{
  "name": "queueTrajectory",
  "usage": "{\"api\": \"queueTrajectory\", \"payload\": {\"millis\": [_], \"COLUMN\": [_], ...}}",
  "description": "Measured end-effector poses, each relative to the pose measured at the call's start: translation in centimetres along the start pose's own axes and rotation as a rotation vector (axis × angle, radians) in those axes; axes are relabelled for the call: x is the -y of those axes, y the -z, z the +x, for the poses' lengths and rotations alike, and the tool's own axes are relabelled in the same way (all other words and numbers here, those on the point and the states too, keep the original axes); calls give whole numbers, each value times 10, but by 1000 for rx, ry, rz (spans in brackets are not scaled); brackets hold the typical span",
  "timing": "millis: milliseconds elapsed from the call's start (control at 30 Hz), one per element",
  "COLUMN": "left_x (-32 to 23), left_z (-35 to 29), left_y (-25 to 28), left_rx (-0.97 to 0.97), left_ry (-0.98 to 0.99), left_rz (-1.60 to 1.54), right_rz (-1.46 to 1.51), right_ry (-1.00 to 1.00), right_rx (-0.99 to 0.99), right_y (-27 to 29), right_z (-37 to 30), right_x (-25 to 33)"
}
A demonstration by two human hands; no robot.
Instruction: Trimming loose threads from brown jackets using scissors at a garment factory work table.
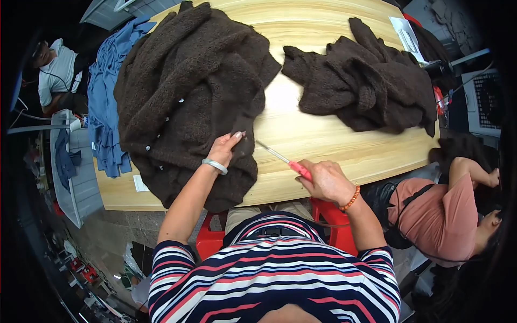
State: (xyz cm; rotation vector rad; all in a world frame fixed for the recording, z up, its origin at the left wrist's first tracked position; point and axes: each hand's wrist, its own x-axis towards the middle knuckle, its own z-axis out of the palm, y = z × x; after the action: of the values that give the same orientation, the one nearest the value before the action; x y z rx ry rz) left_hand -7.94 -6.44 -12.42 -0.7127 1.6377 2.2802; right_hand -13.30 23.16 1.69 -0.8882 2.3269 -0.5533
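A large dark brown knit garment (199,81) lies heaped on the left half of the table, with several shiny buttons (181,100) on it. My left hand (225,148) pinches the garment's right edge between thumb and fingers, and a pale bangle circles that wrist. To its right my right hand (329,182) is closed round the red handle of a screwdriver-like tool (279,155). The tool's thin metal shaft points up and left toward the pinched edge, with its tip a little apart from the cloth.
Another dark brown knit garment (366,81) lies crumpled on the right of the pale wooden table (344,153). Blue cloth (114,81) covers the left edge. White paper (406,39) lies at the back right. Co-workers sit at the left and at the right (436,218).
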Motion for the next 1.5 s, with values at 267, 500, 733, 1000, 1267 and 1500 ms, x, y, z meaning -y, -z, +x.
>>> {"api": "queueTrajectory", "payload": {"millis": [267, 500, 733, 1000, 1267, 1500], "left_x": [13, -5, -13, 1, -37, -43], "left_z": [13, 19, -63, -56, -23, -20], "left_y": [10, -1, -24, 19, 8, 1], "left_rx": [18, -5, -165, -72, -52, -49], "left_ry": [154, 85, -663, -550, 156, 183], "left_rz": [-639, -573, 1527, 1125, -676, -721], "right_rz": [-93, -91, -14, 36, 27, -15], "right_ry": [11, -1, -31, 0, 166, 121], "right_rx": [-78, 25, -64, -86, 146, 37], "right_y": [-2, -7, -8, -4, 6, 10], "right_z": [14, 24, 12, 3, -4, 3], "right_x": [-2, -4, -24, -21, 24, 26]}}
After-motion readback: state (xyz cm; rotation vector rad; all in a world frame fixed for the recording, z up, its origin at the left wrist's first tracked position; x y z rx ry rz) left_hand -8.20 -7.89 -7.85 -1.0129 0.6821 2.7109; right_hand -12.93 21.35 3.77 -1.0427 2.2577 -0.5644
